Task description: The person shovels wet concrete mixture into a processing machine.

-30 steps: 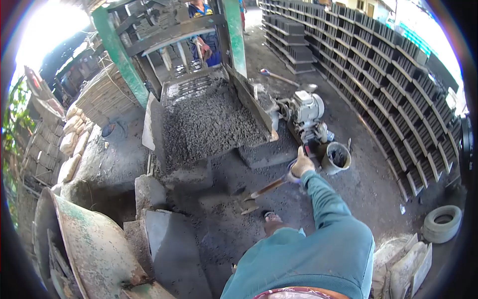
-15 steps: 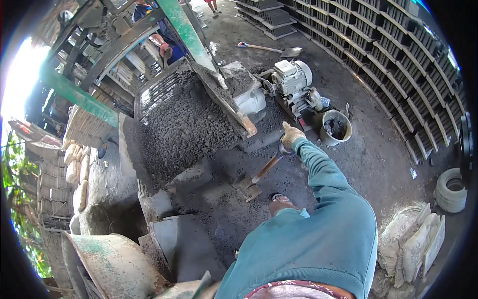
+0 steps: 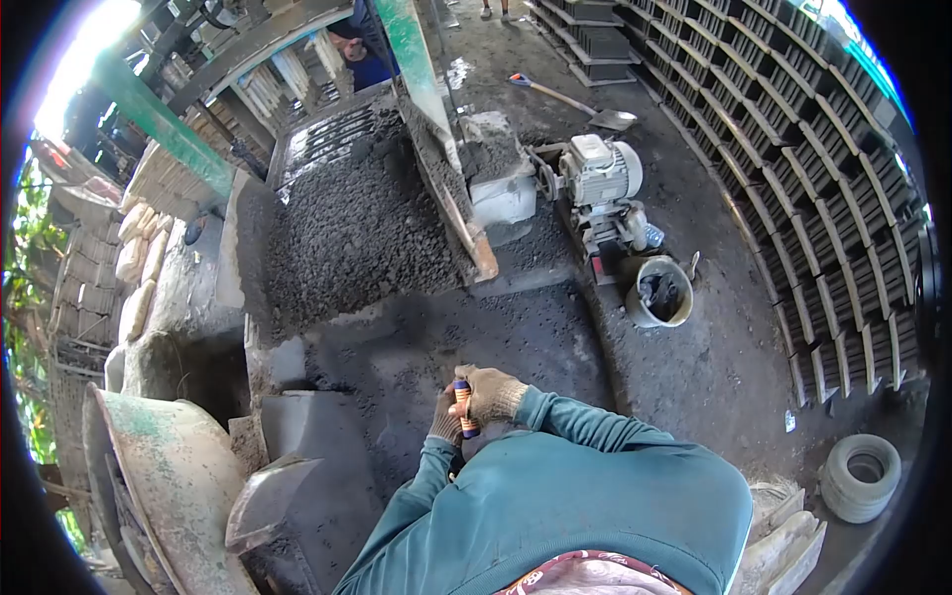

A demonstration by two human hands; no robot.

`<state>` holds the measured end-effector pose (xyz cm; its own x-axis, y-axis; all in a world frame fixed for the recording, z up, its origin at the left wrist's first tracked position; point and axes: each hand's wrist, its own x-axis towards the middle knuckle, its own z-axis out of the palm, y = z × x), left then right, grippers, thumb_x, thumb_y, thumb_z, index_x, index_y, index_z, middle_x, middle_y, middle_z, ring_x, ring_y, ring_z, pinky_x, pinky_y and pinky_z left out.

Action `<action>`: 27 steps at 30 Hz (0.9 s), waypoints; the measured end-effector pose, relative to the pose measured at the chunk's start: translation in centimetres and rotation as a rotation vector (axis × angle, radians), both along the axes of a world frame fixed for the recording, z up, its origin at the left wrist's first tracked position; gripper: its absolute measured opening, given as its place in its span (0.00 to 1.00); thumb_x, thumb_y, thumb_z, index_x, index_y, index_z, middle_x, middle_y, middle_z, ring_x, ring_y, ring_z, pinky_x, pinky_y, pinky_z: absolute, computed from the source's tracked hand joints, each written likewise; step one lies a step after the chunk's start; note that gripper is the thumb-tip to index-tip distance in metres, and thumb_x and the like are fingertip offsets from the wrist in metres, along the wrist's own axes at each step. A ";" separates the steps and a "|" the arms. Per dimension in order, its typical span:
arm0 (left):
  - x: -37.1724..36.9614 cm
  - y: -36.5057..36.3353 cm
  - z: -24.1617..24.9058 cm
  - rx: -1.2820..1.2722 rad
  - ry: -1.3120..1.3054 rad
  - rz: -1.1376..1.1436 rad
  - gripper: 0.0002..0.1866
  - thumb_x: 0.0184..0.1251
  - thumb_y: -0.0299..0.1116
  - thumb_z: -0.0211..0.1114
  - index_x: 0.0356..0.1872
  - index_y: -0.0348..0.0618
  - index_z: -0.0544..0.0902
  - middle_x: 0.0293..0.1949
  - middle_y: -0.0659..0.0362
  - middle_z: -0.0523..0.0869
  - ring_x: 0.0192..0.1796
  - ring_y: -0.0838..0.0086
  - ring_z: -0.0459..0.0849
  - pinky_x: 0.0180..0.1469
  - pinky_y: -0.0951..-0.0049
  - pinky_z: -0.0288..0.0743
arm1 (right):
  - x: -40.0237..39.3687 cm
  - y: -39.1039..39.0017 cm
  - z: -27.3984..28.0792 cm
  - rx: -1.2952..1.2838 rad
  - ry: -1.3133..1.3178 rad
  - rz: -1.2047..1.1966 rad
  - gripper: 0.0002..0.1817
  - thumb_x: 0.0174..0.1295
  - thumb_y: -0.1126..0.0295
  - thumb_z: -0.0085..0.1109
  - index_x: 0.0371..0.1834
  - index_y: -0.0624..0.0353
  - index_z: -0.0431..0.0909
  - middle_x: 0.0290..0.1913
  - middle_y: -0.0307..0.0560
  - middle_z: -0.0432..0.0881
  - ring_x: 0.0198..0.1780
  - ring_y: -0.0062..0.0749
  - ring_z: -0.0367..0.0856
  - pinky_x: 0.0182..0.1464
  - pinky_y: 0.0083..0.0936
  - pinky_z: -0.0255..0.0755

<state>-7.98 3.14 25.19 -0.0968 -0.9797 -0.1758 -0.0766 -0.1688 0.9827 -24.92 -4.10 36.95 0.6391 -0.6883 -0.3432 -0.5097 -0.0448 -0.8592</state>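
My right hand (image 3: 493,394), in a tan knit glove, is closed around the orange and dark-blue grip of a shovel (image 3: 463,405). Pressed against the left side of that grip is my gloved left hand (image 3: 445,414), its fingers also closed. My hands and body hide the shovel's shaft, and I cannot make out its blade. Beyond my hands, a heap of dark, crumbly mix (image 3: 362,233) fills a sloping metal hopper (image 3: 233,238). Dark grit covers the floor between me and the hopper.
An electric motor (image 3: 605,174) and a bucket (image 3: 662,293) stand on the right. Behind them lies another shovel (image 3: 570,101). Racks of blocks (image 3: 783,169) line the right side; a tyre stack (image 3: 861,476) is lower right. A wheelbarrow (image 3: 174,476) stands lower left. Another person (image 3: 369,59) is behind the hopper.
My right hand has drawn back toward my body with the shovel's grip. My left hand has come into view and joined it there. The shovel blade no longer shows on the floor ahead.
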 end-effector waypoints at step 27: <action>1.5 24.4 7.1 0.199 1.797 0.938 0.17 0.80 0.46 0.51 0.47 0.43 0.81 0.28 0.59 0.79 0.19 0.74 0.73 0.22 0.68 0.74 | 6.5 10.3 -4.8 0.557 -0.024 0.567 0.45 0.68 0.63 0.71 0.82 0.67 0.54 0.44 0.49 0.82 0.37 0.28 0.79 0.38 0.28 0.76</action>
<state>-6.52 27.53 32.24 0.1727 -0.8052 -0.5674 0.9203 0.3372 -0.1984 -18.37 6.18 32.20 0.8524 0.0134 -0.5227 -0.5187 0.1474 -0.8421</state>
